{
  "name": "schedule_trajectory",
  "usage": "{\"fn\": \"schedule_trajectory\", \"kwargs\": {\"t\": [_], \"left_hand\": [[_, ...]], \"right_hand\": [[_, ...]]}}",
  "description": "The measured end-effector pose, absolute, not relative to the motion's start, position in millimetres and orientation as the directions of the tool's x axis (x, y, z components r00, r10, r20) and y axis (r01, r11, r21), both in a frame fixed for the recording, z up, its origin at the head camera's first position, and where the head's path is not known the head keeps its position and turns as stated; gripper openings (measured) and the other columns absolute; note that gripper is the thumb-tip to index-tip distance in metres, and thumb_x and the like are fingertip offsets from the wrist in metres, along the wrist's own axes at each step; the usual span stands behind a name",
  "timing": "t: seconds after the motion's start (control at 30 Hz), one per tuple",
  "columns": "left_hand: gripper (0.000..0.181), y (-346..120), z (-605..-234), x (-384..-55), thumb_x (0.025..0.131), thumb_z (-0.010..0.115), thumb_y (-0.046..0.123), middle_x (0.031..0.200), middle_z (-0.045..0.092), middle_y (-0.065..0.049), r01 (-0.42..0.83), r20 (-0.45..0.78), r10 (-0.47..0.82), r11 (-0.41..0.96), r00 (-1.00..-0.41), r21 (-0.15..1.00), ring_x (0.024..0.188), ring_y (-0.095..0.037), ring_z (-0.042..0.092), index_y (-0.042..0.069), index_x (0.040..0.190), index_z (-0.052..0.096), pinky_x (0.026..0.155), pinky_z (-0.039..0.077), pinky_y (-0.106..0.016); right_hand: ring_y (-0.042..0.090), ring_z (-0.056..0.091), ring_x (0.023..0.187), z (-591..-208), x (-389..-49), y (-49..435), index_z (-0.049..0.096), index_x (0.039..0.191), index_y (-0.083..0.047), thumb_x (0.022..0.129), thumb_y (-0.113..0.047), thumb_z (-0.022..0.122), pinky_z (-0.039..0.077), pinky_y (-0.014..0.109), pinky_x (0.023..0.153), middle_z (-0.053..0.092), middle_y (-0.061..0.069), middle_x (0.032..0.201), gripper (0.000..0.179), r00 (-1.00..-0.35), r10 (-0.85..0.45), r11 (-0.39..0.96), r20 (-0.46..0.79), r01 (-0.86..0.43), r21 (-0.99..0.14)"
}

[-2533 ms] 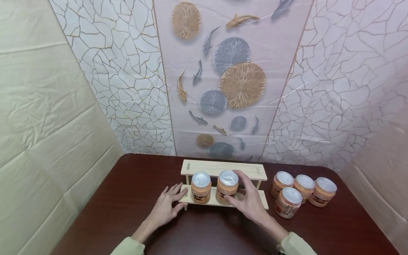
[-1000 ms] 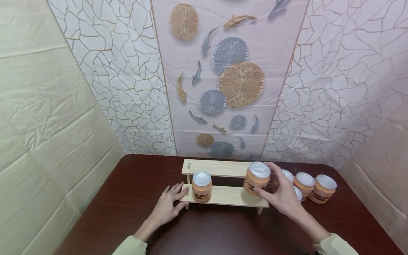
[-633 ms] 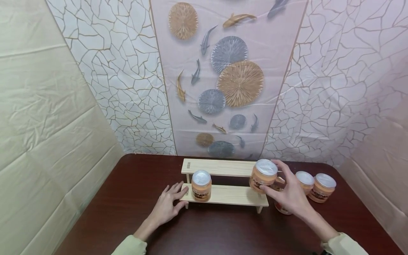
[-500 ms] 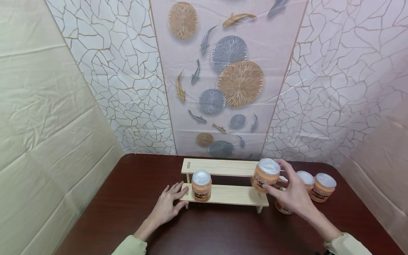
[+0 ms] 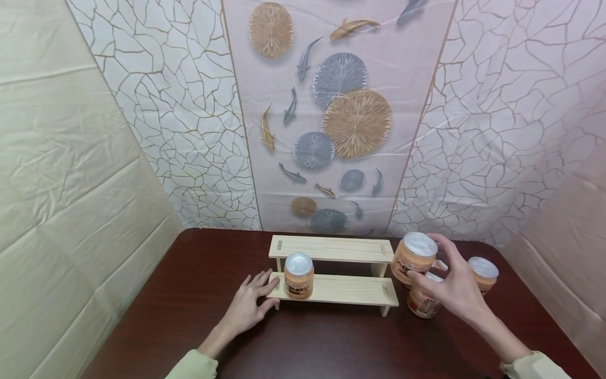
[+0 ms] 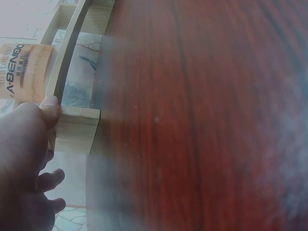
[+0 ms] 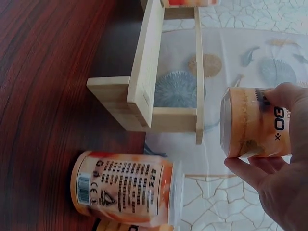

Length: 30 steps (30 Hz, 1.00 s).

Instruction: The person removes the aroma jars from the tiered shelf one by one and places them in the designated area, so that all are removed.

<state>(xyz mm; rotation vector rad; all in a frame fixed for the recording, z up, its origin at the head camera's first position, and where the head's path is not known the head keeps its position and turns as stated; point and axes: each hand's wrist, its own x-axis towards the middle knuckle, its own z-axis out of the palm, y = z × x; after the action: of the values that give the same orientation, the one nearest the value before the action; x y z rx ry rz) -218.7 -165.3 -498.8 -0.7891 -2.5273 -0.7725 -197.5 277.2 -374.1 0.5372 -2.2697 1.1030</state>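
My left hand [image 5: 247, 304] grips the left end of a two-tier wooden rack [image 5: 347, 290], thumb at the front edge of its lower shelf. An orange jar [image 5: 299, 281] with a silvery lid stands upright on that shelf, close to the fingers. My right hand [image 5: 456, 287] holds a similar orange jar [image 5: 411, 260] in the air, just right of the rack. In the right wrist view, thumb and fingers wrap this held jar [image 7: 252, 122], covering part of its label. Below it, another jar [image 7: 122, 187] stands on the table, its printed back label showing.
The upper shelf [image 5: 331, 247] rises behind the lower one. Right of the rack, several jars stand grouped on the dark wooden table [image 5: 303, 342], partly hidden by my right hand; one jar [image 5: 484, 273] shows at the far right. A patterned cloth [image 5: 345, 173] hangs behind.
My right hand has lifted the second jar off the lower shelf and carried it right, past the rack's end, over the grouped jars. The left hand stays at the rack's left end.
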Motion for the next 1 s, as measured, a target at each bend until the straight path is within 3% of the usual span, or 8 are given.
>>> {"fn": "schedule_trajectory", "kwargs": {"t": [0.43, 0.67, 0.9, 1.0], "left_hand": [[0.048, -165, -498, -218, 0.088, 0.078, 0.019, 0.139, 0.052, -0.029, 0.609, 0.497, 0.400, 0.691, -0.770, 0.388, 0.126, -0.050, 0.051, -0.001, 0.129, 0.066, 0.103, 0.033, -0.070], [0.049, -166, -498, -216, 0.088, 0.078, 0.020, 0.140, 0.052, -0.029, 0.602, 0.491, 0.392, 0.689, -0.778, 0.403, 0.126, -0.049, 0.050, -0.001, 0.130, 0.065, 0.103, 0.032, -0.070], [0.049, -165, -497, -217, 0.088, 0.078, 0.019, 0.140, 0.052, -0.029, 0.606, 0.495, 0.393, 0.683, -0.775, 0.407, 0.126, -0.050, 0.050, -0.002, 0.130, 0.065, 0.103, 0.031, -0.070], [0.048, -165, -497, -217, 0.088, 0.077, 0.019, 0.140, 0.051, -0.029, 0.609, 0.497, 0.394, 0.681, -0.773, 0.408, 0.126, -0.051, 0.050, -0.002, 0.130, 0.065, 0.103, 0.031, -0.071]], "right_hand": [[-0.009, 0.051, 0.100, -374, -194, 303, 0.049, 0.139, 0.002, 0.062, 0.012, 0.088, 0.045, 0.005, 0.080, 0.056, -0.004, 0.113, 0.087, -0.738, -0.062, 0.648, 0.672, -0.542, -0.535], [-0.015, 0.045, 0.100, -378, -191, 319, 0.049, 0.140, -0.002, 0.063, 0.006, 0.090, 0.043, 0.003, 0.077, 0.055, 0.003, 0.114, 0.087, -0.755, -0.019, 0.709, 0.656, -0.473, -0.523], [-0.016, 0.045, 0.100, -384, -190, 334, 0.049, 0.141, -0.002, 0.063, 0.006, 0.090, 0.043, 0.002, 0.076, 0.053, 0.002, 0.117, 0.088, -0.761, 0.020, 0.709, 0.649, -0.446, -0.546], [-0.019, 0.042, 0.099, -387, -189, 340, 0.048, 0.141, -0.002, 0.063, 0.005, 0.091, 0.039, 0.000, 0.078, 0.056, 0.009, 0.117, 0.089, -0.761, 0.043, 0.726, 0.647, -0.421, -0.544]]}}
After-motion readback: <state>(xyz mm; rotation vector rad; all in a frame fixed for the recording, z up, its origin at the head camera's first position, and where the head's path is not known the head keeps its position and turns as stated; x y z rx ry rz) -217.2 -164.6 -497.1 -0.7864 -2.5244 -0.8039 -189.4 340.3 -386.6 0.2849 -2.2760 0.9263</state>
